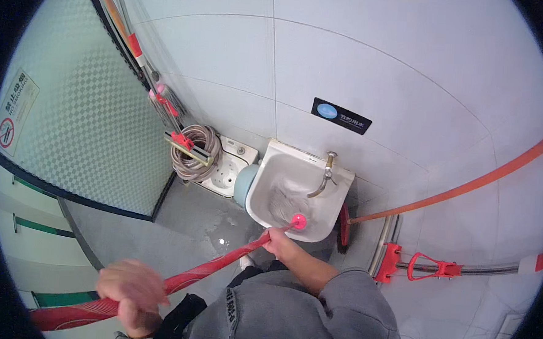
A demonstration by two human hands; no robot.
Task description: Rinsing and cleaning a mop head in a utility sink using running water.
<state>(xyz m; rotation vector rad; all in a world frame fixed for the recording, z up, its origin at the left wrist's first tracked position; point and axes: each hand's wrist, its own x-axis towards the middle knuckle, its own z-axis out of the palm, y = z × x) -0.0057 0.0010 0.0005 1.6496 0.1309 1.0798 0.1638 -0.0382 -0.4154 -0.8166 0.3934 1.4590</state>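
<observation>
A mop with a long red patterned handle (pixel 211 267) slants from the lower left up to a white mop sink (pixel 316 229). Its pink hub (pixel 299 221) sits inside the basin, and the grey mop strands (pixel 290 200) spread over the basin's bottom. Low on the handle, close to the sink's front rim, my right hand (pixel 277 243) is closed around it. Farther up, my left hand (pixel 132 286) wraps the handle and is blurred; its exact finger positions are hard to make out. A metal tap (pixel 329 172) reaches over the basin from the wall.
Left of the sink are a pale blue bucket (pixel 243 186), a white plastic tray (pixel 222 178) and a coiled hose (pixel 193 165). Mops (pixel 164 104) lean by a patterned glass partition (pixel 90 114). A broom (pixel 344 224) and a red-fitted squeeze mop (pixel 391 263) stand right. The floor (pixel 190 216) looks wet.
</observation>
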